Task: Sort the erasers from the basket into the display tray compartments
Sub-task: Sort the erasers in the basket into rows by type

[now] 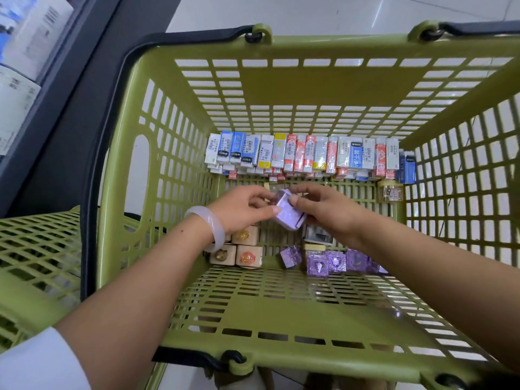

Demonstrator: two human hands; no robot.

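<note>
Both of my hands are inside the green basket. My left hand and my right hand together pinch a stack of pale purple boxed erasers, held just above the basket floor. Along the far wall lies a row of sleeved erasers in blue, white, red and yellow wrappers, stacked in layers. Near the front lie beige eraser boxes with round windows and several clear purple eraser boxes. No display tray is in view.
A clear yellowish box sits at the basket's far right corner. A second green basket stands at the left. A dark shelf edge with packaged goods runs along the upper left. Black handles hang at the basket rims.
</note>
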